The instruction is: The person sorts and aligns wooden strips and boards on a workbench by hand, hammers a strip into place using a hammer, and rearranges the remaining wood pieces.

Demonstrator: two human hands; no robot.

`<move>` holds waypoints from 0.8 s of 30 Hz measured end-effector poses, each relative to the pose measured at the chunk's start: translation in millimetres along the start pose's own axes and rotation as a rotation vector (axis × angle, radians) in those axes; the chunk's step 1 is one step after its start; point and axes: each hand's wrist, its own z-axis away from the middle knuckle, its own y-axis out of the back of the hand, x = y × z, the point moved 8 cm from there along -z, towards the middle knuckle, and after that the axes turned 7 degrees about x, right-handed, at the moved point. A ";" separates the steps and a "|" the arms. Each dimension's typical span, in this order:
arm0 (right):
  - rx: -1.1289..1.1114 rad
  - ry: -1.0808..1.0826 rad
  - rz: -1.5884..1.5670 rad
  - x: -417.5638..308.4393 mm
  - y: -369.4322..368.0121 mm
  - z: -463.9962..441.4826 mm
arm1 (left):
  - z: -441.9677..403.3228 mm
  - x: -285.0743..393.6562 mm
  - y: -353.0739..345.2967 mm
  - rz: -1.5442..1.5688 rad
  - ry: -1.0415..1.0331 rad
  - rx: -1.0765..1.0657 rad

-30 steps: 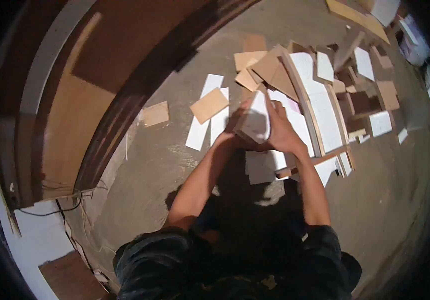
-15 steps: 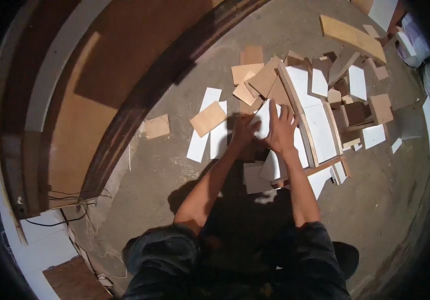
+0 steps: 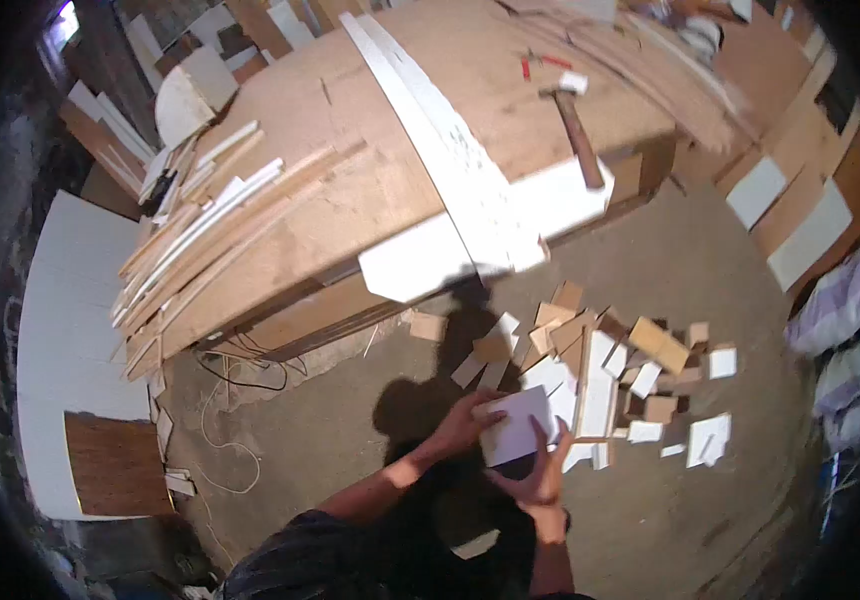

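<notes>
Between my two hands is a white board piece [image 3: 518,425], lifted above the floor with its flat face up. My left hand [image 3: 463,420] grips its left edge, the thumb lying on top. At its lower right side my right hand [image 3: 542,470] is closed round the edge, with fingers over the face. Just beyond and to the right lies a heap of white and brown offcuts, among them a long white strip with wooden edges [image 3: 600,390] and a yellowish block [image 3: 658,344].
A large wooden workbench [image 3: 300,225] spans the upper middle, bearing a long white board [image 3: 420,115], a hammer [image 3: 578,140], red-handled pliers [image 3: 545,62] and thin strips at left. A cable [image 3: 250,383] lies on the floor. Wrapped bundles [image 3: 835,300] stand at right.
The view has swung up, bringing the workbench top and tools into sight. Both hands have lifted the white piece away from the heap and still hold it.
</notes>
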 end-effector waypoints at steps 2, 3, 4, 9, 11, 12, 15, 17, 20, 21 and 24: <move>0.004 0.110 0.000 -78.5 23.5 -28.0 | 10.2 72.1 49.8 0.069 -0.056 0.120; 0.006 0.144 0.013 -122.1 30.2 -52.4 | 16.2 108.2 84.0 0.112 -0.088 0.220; 0.014 0.179 0.025 -154.1 34.9 -80.5 | 14.2 139.7 107.0 0.117 -0.096 0.236; 0.139 0.460 0.085 -318.9 11.1 -239.2 | -51.2 260.1 263.6 0.250 -0.236 0.578; 0.179 0.456 0.066 -358.4 -24.8 -310.4 | -82.0 286.6 321.4 0.365 -0.425 0.754; 0.191 0.439 0.077 -373.4 -47.9 -345.5 | -106.4 281.2 349.3 0.362 -0.426 0.747; 0.218 0.387 0.118 -397.0 -132.2 -449.8 | -218.5 237.6 442.7 0.223 -0.465 0.714; 0.206 0.362 0.204 -386.5 -188.1 -505.2 | -288.0 192.2 477.7 0.096 -0.439 0.648; 0.129 0.235 0.201 -378.0 -242.7 -564.8 | -343.4 193.5 511.0 -0.158 -0.467 0.625; 0.145 0.253 0.318 -368.9 -258.5 -577.4 | -354.8 187.7 509.8 -0.218 -0.407 0.544; 0.102 0.247 0.506 -358.8 -280.9 -593.8 | -376.1 175.9 508.7 -0.402 -0.344 0.463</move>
